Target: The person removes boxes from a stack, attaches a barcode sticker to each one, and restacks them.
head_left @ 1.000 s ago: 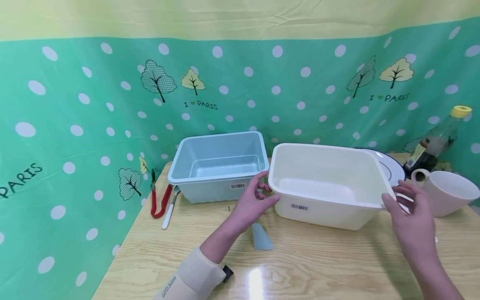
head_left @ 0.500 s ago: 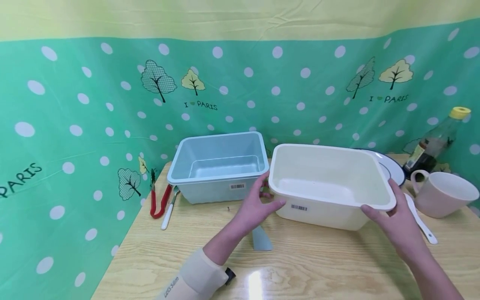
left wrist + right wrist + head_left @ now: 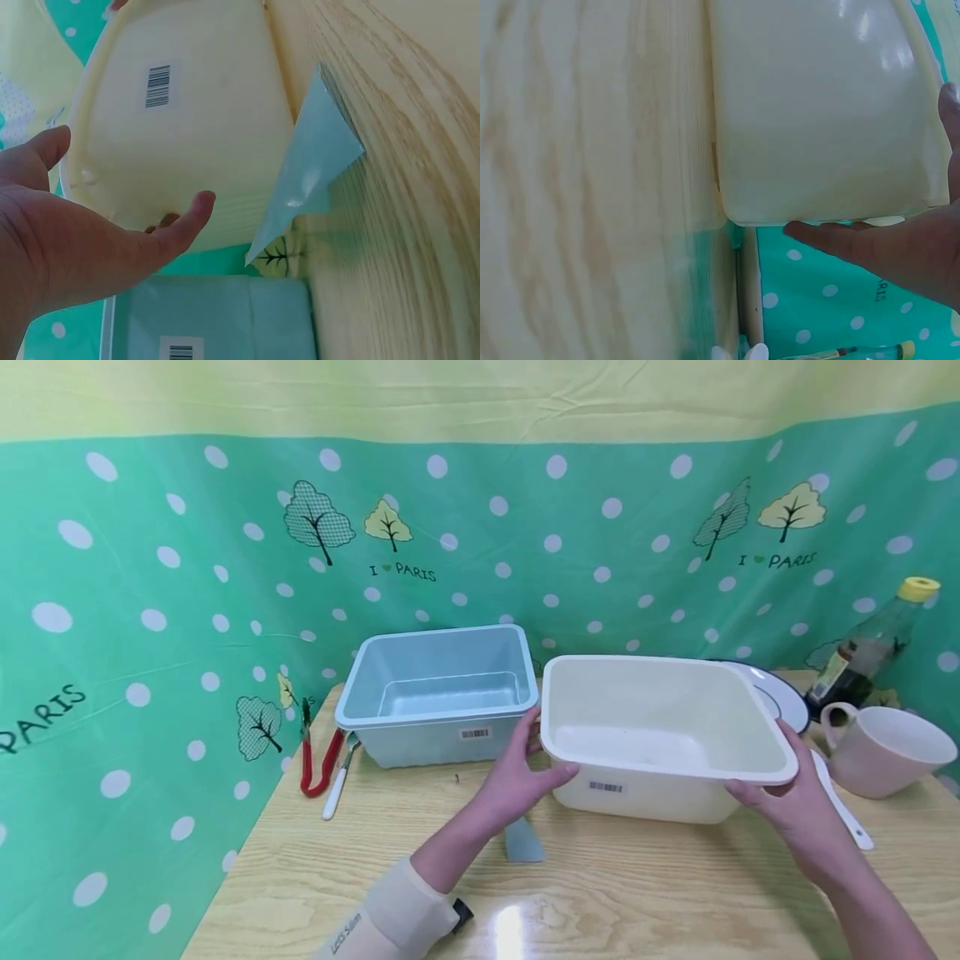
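Observation:
A cream plastic tub [image 3: 652, 797] stands empty on the wooden table [image 3: 637, 893], its near side tipped slightly toward me. My left hand [image 3: 517, 777] grips its near left corner, thumb on the rim. My right hand [image 3: 795, 793] holds the near right corner, fingers along the right rim. The left wrist view shows the left hand [image 3: 90, 247] cupping the tub [image 3: 187, 135] near its barcode label. In the right wrist view the right hand [image 3: 900, 247] is at the tub [image 3: 817, 112] wall. Whether the tub's base is off the table I cannot tell.
An empty pale blue tub [image 3: 442, 739] sits just left of the cream one. A small blue scraper [image 3: 522, 842] lies under my left wrist. Red tongs [image 3: 318, 768] and a white-handled utensil [image 3: 337, 785] lie far left. A plate [image 3: 783, 697], white spoon [image 3: 843, 802], pink mug [image 3: 892, 760] and bottle [image 3: 870, 647] crowd the right.
My right hand came in from beside the mug and took the tub's right corner. My left hand closed on the left corner. The tub shifted slightly toward me and tilted.

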{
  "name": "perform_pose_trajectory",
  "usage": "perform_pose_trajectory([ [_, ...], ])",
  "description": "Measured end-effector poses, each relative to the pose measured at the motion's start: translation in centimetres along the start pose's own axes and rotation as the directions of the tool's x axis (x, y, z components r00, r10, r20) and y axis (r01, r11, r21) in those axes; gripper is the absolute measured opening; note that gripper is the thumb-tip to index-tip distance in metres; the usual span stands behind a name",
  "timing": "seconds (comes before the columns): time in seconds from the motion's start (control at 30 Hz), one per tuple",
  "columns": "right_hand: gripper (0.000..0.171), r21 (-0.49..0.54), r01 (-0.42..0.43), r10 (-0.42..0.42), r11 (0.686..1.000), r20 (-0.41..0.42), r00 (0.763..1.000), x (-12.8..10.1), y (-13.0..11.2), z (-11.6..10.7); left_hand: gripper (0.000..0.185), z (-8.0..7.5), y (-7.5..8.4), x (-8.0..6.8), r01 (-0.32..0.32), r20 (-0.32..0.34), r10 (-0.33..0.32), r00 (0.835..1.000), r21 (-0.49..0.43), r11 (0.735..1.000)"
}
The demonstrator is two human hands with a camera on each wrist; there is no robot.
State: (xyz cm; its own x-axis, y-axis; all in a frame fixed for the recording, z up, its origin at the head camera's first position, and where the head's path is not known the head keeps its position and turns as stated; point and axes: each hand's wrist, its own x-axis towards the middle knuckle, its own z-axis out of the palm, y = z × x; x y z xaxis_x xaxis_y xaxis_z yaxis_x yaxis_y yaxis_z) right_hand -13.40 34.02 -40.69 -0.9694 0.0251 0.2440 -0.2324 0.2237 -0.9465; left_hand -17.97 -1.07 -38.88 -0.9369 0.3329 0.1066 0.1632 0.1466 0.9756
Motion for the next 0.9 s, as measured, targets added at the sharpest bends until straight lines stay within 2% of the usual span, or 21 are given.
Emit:
perform_pose_trajectory([
  [0.1, 0.089, 0.028, 0.0, 0.0, 1.0, -0.001, 1.0, 0.0, 0.1, 0.1, 0.099, 0.3, -0.4, 0.0, -0.019, 0.009, 0.019, 1.0, 0.01, 1.0],
  [0.27, 0.089, 0.047, 0.005, -0.005, 0.999, -0.007, 1.0, 0.0, 0.0, 0.2, 0.1, 0.8, -0.7, 0.0, -0.056, 0.035, 0.058, 0.998, -0.047, 0.997],
  [0.43, 0.087, 0.036, 0.0, 0.0, 0.999, -0.01, 1.0, -0.2, -0.2, -0.3, 0.098, 1.0, -0.5, 0.0, -0.058, 0.051, 0.061, 0.997, -0.057, 0.997],
  [0.63, 0.088, 0.037, -0.055, 0.056, 0.998, -0.018, 0.998, -0.6, -0.6, -1.2, 0.096, 1.1, 0.2, 0.2, -0.086, 0.048, 0.09, 0.995, -0.091, 0.992],
  [0.73, 0.087, 0.086, -0.035, 0.037, 0.996, -0.025, 0.999, -0.6, -0.9, -1.4, 0.093, 1.2, 0.8, 0.3, -0.094, 0.036, 0.098, 0.995, -0.106, 0.99],
  [0.83, 0.085, 0.181, 0.015, -0.01, 0.983, -0.029, 1.0, -0.5, -1.2, -1.5, 0.091, 1.3, 1.4, 0.4, -0.097, 0.018, 0.099, 0.995, -0.096, 0.991],
  [0.9, 0.085, 0.198, 0.029, -0.022, 0.98, -0.037, 0.999, -0.5, -1.4, -1.5, 0.091, 1.4, 1.8, 0.4, -0.107, 0.008, 0.108, 0.994, -0.088, 0.99],
])
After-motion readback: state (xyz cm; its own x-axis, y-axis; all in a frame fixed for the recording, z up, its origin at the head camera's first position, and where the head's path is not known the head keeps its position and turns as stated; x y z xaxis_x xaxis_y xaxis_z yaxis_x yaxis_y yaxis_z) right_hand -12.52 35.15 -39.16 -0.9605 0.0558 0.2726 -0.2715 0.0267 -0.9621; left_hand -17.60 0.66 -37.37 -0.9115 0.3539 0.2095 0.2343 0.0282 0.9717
